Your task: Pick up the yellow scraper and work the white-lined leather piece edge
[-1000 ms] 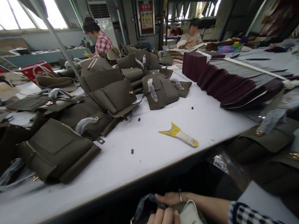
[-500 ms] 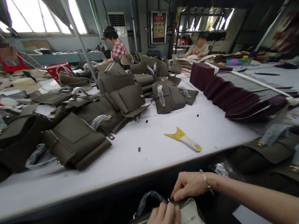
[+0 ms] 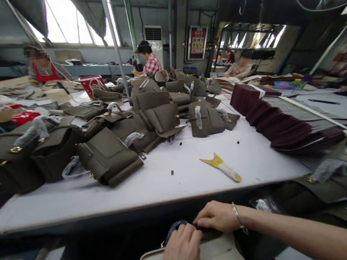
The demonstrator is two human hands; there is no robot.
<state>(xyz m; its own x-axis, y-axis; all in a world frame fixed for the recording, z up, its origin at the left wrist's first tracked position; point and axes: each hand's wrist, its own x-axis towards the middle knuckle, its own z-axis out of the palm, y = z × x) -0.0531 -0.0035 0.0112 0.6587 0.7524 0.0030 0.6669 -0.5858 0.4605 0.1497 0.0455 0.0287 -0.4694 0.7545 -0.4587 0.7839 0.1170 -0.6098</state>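
A handbag (image 3: 220, 256), its cream side turned up towards me, lies low at the front of the table. Its handle (image 3: 173, 228), wrapped in clear plastic, sticks up at the far edge, partly behind my fingers. My left hand (image 3: 183, 247) lies over the cream side, with bent fingertips gripping the top edge. Just right of it, my right hand (image 3: 217, 217), a silver bangle on the wrist, pinches the dark top edge. The fingertips of both hands nearly meet there; what lies between them is too hidden to make out.
Olive-brown handbags (image 3: 110, 154) are heaped on the white table (image 3: 155, 191). A yellow forked tool (image 3: 220, 167) lies near its front edge. Stacked maroon sheets (image 3: 266, 114) stand at right. More bags (image 3: 326, 187) sit low at right. Several people work further back.
The view has swung a little to the left, so the table's things appear further right. Both hands stay at the handbag's top edge; my left fingers now cover more of the handle.
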